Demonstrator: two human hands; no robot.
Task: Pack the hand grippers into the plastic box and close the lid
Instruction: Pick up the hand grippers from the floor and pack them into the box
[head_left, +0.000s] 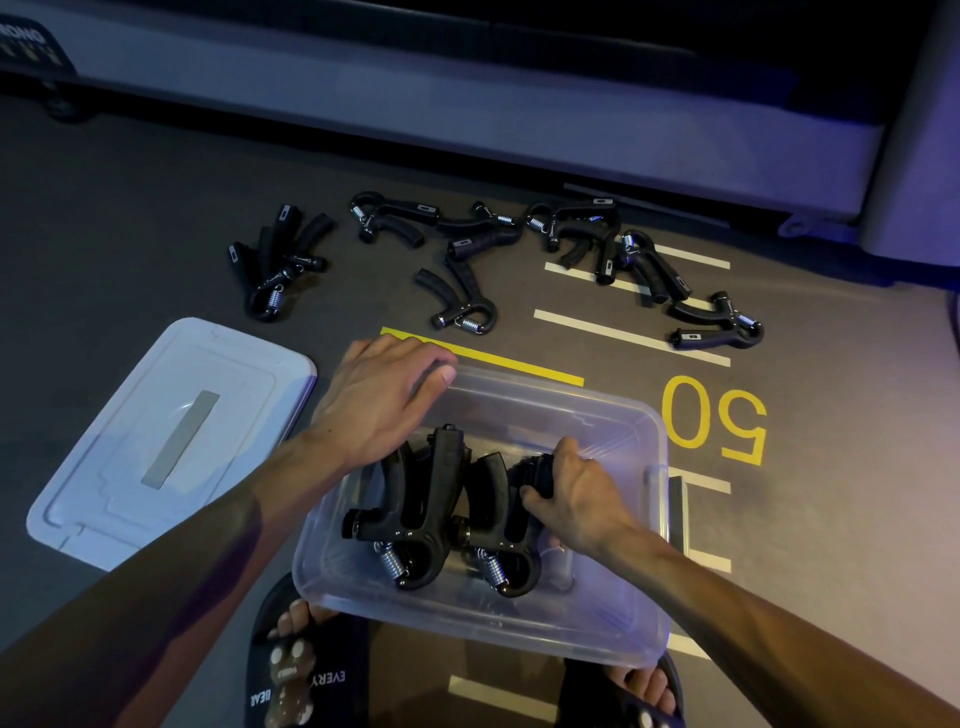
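The left hand (382, 395) grips the clear plastic box's (613, 631) far rim, steadying it. The right hand (574, 496) grasps a black hand gripper (540, 475), seating it beside two packed grippers (441, 514). More loose grippers (467, 270) and the lid (104, 467) lie on the floor.

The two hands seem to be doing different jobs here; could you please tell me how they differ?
The left hand rests on the box's far left rim with fingers curled over its edge; the right hand reaches inside the box. The left hand touches only the box; the right hand grips a black hand gripper, standing it beside two others already packed. Both are bare and work at the same open box, whose lid lies to the left.
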